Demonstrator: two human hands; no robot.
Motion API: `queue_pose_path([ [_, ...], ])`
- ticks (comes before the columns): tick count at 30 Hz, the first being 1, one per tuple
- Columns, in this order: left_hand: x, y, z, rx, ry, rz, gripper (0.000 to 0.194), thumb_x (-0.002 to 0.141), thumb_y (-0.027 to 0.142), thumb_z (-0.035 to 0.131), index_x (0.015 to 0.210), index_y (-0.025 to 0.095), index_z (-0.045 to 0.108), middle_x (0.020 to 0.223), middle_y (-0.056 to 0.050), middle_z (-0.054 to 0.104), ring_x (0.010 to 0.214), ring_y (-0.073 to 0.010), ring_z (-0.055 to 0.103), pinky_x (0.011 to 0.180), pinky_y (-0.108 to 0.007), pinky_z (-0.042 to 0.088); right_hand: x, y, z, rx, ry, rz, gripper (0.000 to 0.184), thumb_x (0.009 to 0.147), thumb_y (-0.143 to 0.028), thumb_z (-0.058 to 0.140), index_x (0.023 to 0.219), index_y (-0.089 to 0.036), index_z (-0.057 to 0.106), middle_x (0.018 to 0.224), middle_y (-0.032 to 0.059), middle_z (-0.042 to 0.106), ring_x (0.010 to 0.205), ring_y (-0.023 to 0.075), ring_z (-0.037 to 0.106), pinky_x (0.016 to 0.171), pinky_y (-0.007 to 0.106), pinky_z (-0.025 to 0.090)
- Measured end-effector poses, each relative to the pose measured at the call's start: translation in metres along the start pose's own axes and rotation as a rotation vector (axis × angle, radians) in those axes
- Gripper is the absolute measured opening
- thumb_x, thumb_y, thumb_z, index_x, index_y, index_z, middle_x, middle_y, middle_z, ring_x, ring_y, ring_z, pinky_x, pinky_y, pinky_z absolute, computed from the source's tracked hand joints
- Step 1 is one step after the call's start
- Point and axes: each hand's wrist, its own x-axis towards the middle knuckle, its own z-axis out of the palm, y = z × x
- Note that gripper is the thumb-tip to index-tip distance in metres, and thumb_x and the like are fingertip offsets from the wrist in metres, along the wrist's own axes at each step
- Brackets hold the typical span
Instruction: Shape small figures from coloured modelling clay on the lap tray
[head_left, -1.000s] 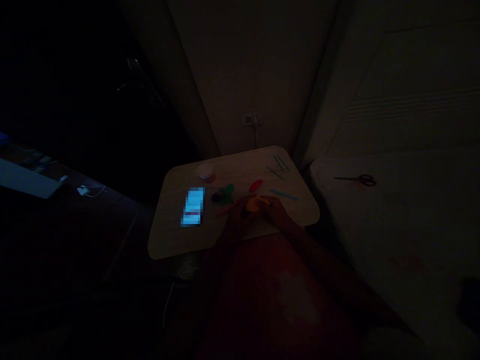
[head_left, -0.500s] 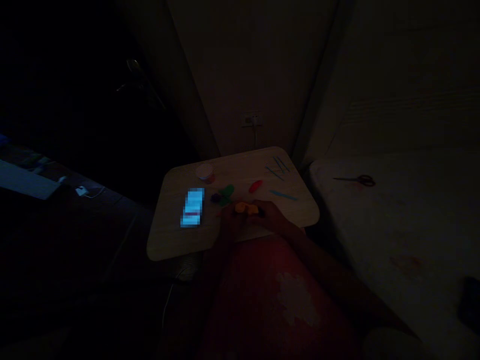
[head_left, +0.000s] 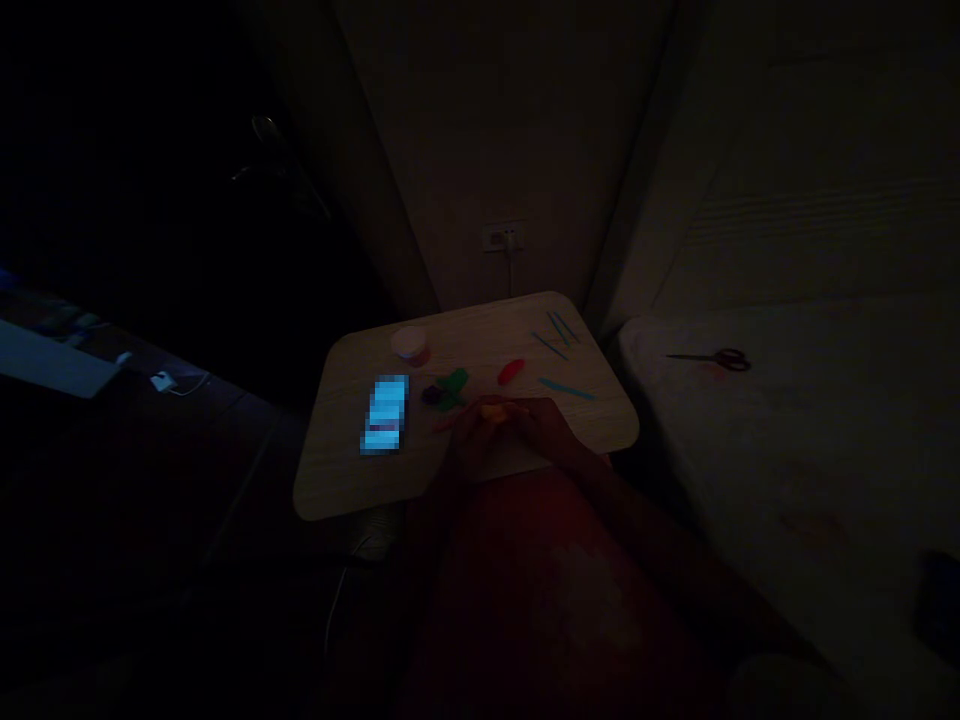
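Observation:
Both my hands are closed around a lump of orange modelling clay (head_left: pixel 493 412) over the table's near side. My left hand (head_left: pixel 470 440) grips it from the left and my right hand (head_left: pixel 544 425) from the right, and together they cover most of it. Just beyond my left hand lie green clay pieces (head_left: pixel 453 380) and a small dark purple lump (head_left: pixel 431 395). A pinkish strip (head_left: pixel 444 425) sits beside my left fingers. Farther off, a red clay piece (head_left: pixel 511 372) rests on the tabletop. The room is very dark, so finger detail is faint.
On the small wooden table (head_left: pixel 337 480) are a lit phone (head_left: pixel 385 415), a lidded tub (head_left: pixel 410 345), a blue clay tool (head_left: pixel 567 389) and several thin sticks (head_left: pixel 551 346). Scissors (head_left: pixel 712 359) lie on a pale surface to the right. A wall socket (head_left: pixel 502 237) holds a plug.
My hands have drawn closer together around the orange clay. Two orange lobes showed before; now a smaller part is visible between my fingers.

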Motion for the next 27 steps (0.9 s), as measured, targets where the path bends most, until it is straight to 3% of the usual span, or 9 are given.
queue_pose_path([
  [5,0.003,0.001,0.000,0.065,0.022,-0.024,0.056,0.096,0.062,0.048,0.114,0.018,0.076,0.123,-0.011,0.075,0.116,-0.0271,0.068,0.107,-0.042,0.050,0.002,0.003,0.001,-0.042,0.054,-0.003,0.053,0.103,-0.057,0.039,0.081,-0.018,0.067,0.079,0.0061,0.070,0.073,0.0188,0.062,0.069,0.029,0.045],
  [8,0.004,0.005,0.000,0.118,0.011,-0.004,0.048,0.095,0.056,0.054,0.116,0.019,0.076,0.122,-0.011,0.075,0.121,-0.0282,0.066,0.111,-0.044,0.047,0.002,0.006,0.001,-0.074,0.044,-0.034,0.052,0.104,-0.057,0.036,0.084,-0.019,0.064,0.082,0.0064,0.069,0.073,0.0190,0.061,0.072,0.031,0.046],
  [11,0.004,0.007,0.001,0.138,0.008,0.013,0.043,0.093,0.049,0.061,0.119,0.019,0.075,0.123,-0.010,0.075,0.119,-0.0276,0.066,0.110,-0.044,0.049,0.000,0.006,0.000,-0.071,-0.021,-0.053,0.044,0.104,-0.055,0.037,0.100,-0.020,0.064,0.098,0.0085,0.070,0.086,0.0217,0.064,0.082,0.034,0.048],
  [16,0.004,-0.001,0.003,0.146,0.010,0.010,0.054,0.088,0.043,0.070,0.136,0.020,0.063,0.136,-0.011,0.068,0.120,-0.0257,0.065,0.104,-0.040,0.052,-0.002,0.006,-0.002,-0.063,-0.080,-0.011,0.035,0.101,-0.051,0.045,0.111,-0.021,0.060,0.105,0.0076,0.070,0.093,0.0235,0.064,0.083,0.035,0.049],
  [23,0.005,-0.011,-0.001,0.444,-0.007,0.137,0.036,0.084,0.033,0.071,0.117,0.018,0.071,0.118,-0.012,0.074,0.112,-0.0281,0.067,0.103,-0.045,0.052,0.001,0.009,-0.003,-0.098,-0.099,-0.059,0.040,0.091,-0.048,0.062,0.119,-0.020,0.064,0.107,0.0080,0.073,0.091,0.0236,0.067,0.083,0.034,0.050],
  [27,0.004,-0.007,0.000,0.530,-0.022,0.164,0.029,0.083,0.025,0.068,0.110,0.018,0.072,0.109,-0.009,0.075,0.103,-0.0259,0.069,0.100,-0.044,0.053,0.002,0.010,-0.003,-0.127,-0.092,-0.044,0.034,0.093,-0.044,0.060,0.117,-0.020,0.069,0.107,0.0074,0.075,0.092,0.0223,0.069,0.084,0.033,0.050],
])
